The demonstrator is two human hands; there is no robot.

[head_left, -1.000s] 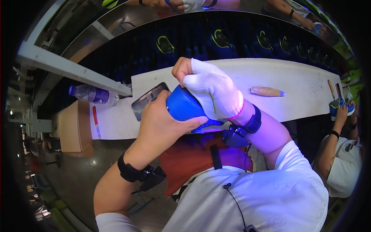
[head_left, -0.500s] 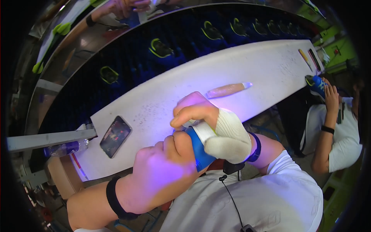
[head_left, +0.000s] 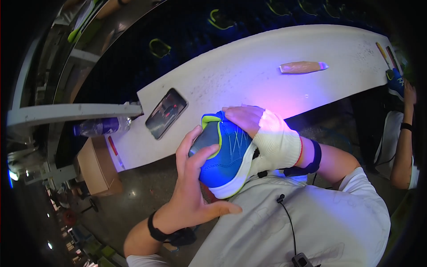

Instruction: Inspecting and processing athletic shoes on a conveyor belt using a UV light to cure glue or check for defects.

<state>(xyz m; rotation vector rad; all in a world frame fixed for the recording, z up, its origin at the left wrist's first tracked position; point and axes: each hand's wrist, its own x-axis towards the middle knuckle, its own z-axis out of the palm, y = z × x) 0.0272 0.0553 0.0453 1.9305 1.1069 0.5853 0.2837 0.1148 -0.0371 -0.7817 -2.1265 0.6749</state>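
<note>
A blue shoe with a white sole, light zigzag stitching and a bright green collar edge is held up in front of me, over the table's near edge. Dark grey shows inside the green edging; I cannot tell what it is. My right hand, in a white knit glove with bare fingers, grips the shoe from its right side, fingers lying across the stitched upper. Spread fingers of my left hand touch the grey part and the shoe's left side, while its thumb points away below the sole.
On the white table lie a phone, a tan wrapped tool and a red pen-like stick. A bottle and a cardboard box are at left. Dark rack with several green-edged shoes runs behind. A co-worker's hand holds another blue shoe.
The shoe has turned so its upper and collar show. My left hand has loosened from a closed grip and spread its fingers. The right hand now lies along the upper. The view has shifted.
</note>
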